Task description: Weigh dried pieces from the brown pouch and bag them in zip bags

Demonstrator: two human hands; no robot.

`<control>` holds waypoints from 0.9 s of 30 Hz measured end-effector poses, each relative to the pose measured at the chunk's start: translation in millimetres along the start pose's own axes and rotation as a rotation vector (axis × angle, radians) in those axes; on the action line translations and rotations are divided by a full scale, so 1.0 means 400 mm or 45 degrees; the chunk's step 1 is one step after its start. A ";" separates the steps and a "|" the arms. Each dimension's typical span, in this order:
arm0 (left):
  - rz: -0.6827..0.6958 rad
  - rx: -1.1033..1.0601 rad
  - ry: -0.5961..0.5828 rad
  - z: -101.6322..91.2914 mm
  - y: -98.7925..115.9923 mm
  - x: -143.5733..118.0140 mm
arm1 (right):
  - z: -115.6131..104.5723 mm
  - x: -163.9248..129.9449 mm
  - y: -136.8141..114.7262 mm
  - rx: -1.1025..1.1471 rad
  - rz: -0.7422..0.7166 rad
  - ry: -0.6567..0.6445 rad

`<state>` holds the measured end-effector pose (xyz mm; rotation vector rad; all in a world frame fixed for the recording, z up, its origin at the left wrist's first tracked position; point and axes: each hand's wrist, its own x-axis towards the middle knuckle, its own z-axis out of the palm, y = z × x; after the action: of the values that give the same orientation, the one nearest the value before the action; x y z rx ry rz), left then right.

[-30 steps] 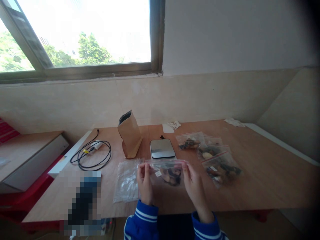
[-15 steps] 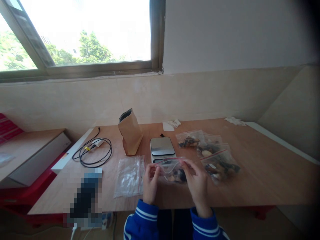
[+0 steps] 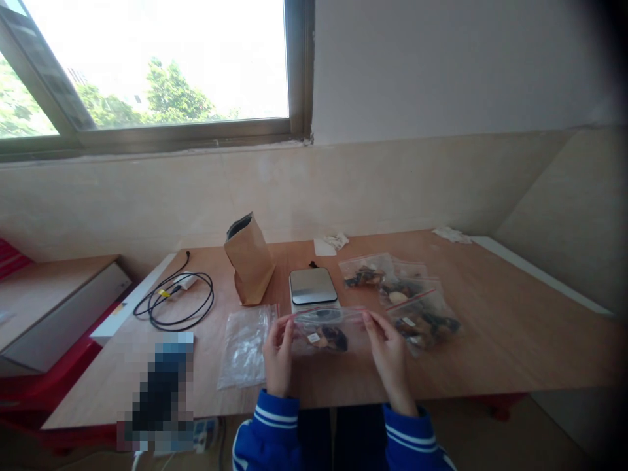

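Hands pinch a zip bag's top corners

Left hand point(image 3: 277, 350) and right hand point(image 3: 387, 347) hold the filled zip bag point(image 3: 326, 330) taut by fingertips, near the scale point(image 3: 313, 286); a gaping seal might spill contents onto the table point(image 3: 490, 340).

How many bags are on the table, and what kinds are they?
Filled zip bags of snacks: 4, one held by the left hand and right hand at, and three lying at
Empty clear zip bags: 1
Brown paper bags: 1
Total: 6
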<state>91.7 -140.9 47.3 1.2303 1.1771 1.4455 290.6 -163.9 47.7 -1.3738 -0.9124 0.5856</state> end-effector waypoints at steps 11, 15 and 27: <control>0.028 0.121 0.082 -0.018 0.011 -0.010 | 0.015 -0.012 0.016 -0.105 -0.180 0.114; 0.054 0.258 0.140 -0.018 0.019 -0.012 | 0.018 -0.015 0.013 -0.106 -0.188 0.137; 0.058 0.060 0.028 -0.015 -0.018 -0.006 | 0.015 -0.004 0.024 0.062 -0.021 -0.075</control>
<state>86.3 -142.6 39.6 1.2840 1.2108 1.4756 286.2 -160.2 37.6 -1.3103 -0.9502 0.6341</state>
